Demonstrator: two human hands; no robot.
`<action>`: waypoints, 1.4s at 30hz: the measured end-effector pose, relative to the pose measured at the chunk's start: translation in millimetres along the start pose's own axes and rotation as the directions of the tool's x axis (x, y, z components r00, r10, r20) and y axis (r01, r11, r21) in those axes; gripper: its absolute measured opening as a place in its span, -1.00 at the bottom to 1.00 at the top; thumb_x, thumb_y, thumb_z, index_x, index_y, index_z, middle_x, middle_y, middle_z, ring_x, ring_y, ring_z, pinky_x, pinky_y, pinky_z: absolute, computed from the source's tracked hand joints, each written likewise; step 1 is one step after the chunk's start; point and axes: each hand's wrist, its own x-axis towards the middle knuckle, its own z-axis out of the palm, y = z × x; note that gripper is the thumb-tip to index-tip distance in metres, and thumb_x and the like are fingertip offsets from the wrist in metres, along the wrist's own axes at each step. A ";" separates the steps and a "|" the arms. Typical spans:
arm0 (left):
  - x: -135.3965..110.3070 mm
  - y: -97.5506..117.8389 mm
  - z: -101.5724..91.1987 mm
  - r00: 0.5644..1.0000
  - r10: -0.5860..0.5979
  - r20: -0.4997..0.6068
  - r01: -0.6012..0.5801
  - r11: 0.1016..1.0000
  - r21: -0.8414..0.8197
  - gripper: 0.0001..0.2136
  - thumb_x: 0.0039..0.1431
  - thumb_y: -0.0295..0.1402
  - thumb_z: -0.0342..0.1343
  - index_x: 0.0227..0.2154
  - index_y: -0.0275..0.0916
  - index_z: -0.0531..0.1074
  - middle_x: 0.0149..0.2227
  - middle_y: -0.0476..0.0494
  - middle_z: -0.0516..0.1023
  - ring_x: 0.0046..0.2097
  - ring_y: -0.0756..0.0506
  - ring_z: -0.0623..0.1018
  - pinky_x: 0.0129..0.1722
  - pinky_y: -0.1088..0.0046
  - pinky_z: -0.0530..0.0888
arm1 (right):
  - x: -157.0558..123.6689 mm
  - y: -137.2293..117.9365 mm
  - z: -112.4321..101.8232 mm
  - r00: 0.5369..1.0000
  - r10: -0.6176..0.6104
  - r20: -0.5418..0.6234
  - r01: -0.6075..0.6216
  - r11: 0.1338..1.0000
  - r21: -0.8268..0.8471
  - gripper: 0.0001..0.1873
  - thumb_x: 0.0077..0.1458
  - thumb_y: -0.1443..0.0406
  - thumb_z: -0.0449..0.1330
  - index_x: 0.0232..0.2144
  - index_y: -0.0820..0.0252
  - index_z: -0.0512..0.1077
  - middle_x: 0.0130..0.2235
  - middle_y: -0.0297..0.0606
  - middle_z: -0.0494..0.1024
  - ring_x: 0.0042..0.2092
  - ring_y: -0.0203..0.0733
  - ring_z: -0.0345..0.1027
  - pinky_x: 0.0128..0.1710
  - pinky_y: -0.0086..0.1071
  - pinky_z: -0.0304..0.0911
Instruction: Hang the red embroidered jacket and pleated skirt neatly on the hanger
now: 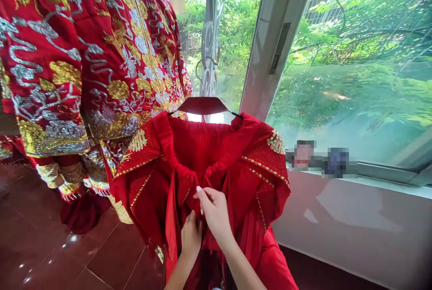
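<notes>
A red skirt [251, 186] with a gathered waistband, gold emblems and beaded edges hangs in front of me. Its top is clipped to a dark hanger [202, 106] at both sides. My right hand [216, 213] is at the front opening just below the waistband, thumb and fingers pinched together on the cloth edge. Lower and a little to the left, my left hand [191, 234] has its fingers curled against the same front edge. What lies between the fingertips is partly hidden. A loose red strip of cloth hangs left of my left hand.
Red jackets [124, 51] with gold and silver embroidery hang close on the left. A metal stand [208, 51] rises behind the hanger. Windows [351, 78] and a pale wall [357, 218] border the right; dark red tiles [101, 258] cover the floor. Two blurred items sit on the sill.
</notes>
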 end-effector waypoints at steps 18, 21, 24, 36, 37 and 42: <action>33.4 96.0 -102.4 0.846 0.283 -0.453 -0.420 0.876 -0.237 -0.83 0.23 -0.32 0.00 -0.37 -0.25 0.45 -0.35 -0.12 0.54 -0.31 -0.07 0.52 -0.29 0.44 0.42 | 17.7 24.2 -30.3 0.978 -0.205 -0.042 0.196 0.966 -0.170 -0.76 0.08 0.16 0.11 -0.45 0.22 0.40 -0.56 -0.38 0.39 -0.56 -0.37 0.12 -0.56 -0.47 0.01; 25.6 89.4 -96.6 0.850 0.286 -0.441 -0.441 0.846 -0.300 -0.86 0.16 -0.37 0.03 -0.48 -0.25 0.39 -0.45 -0.06 0.48 -0.39 -0.03 0.46 -0.37 0.50 0.37 | 17.5 24.9 -35.8 0.979 -0.199 -0.032 0.191 0.965 -0.180 -0.77 0.07 0.16 0.12 -0.48 0.21 0.35 -0.55 -0.37 0.40 -0.54 -0.36 0.17 -0.54 -0.47 0.05; 14.5 80.9 -84.0 0.889 0.303 -0.342 -0.420 0.837 -0.351 -0.84 0.09 -0.40 0.04 -0.58 -0.25 0.33 -0.53 -0.01 0.39 -0.47 0.00 0.39 -0.43 0.52 0.31 | 19.4 24.7 -37.6 0.987 -0.158 -0.028 0.151 0.972 -0.180 -0.80 0.07 0.18 0.12 -0.47 0.19 0.34 -0.54 -0.36 0.42 -0.49 -0.31 0.28 -0.48 -0.46 0.14; -5.8 59.4 -73.2 0.874 0.267 -0.407 -0.452 0.755 -0.475 -0.86 0.08 -0.31 0.10 -0.34 -0.26 0.42 -0.28 -0.18 0.51 -0.19 -0.13 0.49 -0.15 0.35 0.43 | 8.4 20.0 -10.0 0.996 -0.090 0.015 0.089 0.995 0.036 -0.82 -0.01 0.20 0.17 -0.50 0.19 0.34 -0.51 -0.37 0.40 -0.46 -0.33 0.24 -0.43 -0.44 0.15; -4.1 61.0 -77.0 0.878 0.245 -0.412 -0.449 0.720 -0.529 -0.79 0.10 -0.29 0.09 -0.23 -0.26 0.41 -0.17 -0.23 0.51 -0.11 -0.15 0.49 -0.08 0.31 0.43 | 6.7 19.2 -9.6 0.997 -0.078 0.018 0.077 0.995 0.057 -0.82 -0.02 0.19 0.17 -0.50 0.19 0.33 -0.52 -0.37 0.40 -0.47 -0.33 0.23 -0.44 -0.45 0.14; 3.9 73.7 -89.0 0.963 0.234 -0.135 -0.245 0.548 -0.800 -0.74 0.10 -0.28 0.03 -0.19 -0.28 0.43 -0.16 -0.23 0.56 -0.13 -0.14 0.55 -0.10 0.35 0.48 | 1.7 15.5 -13.8 0.998 -0.062 0.012 0.060 0.989 0.134 -0.79 -0.06 0.17 0.19 -0.53 0.18 0.30 -0.54 -0.40 0.35 -0.48 -0.35 0.18 -0.46 -0.46 0.12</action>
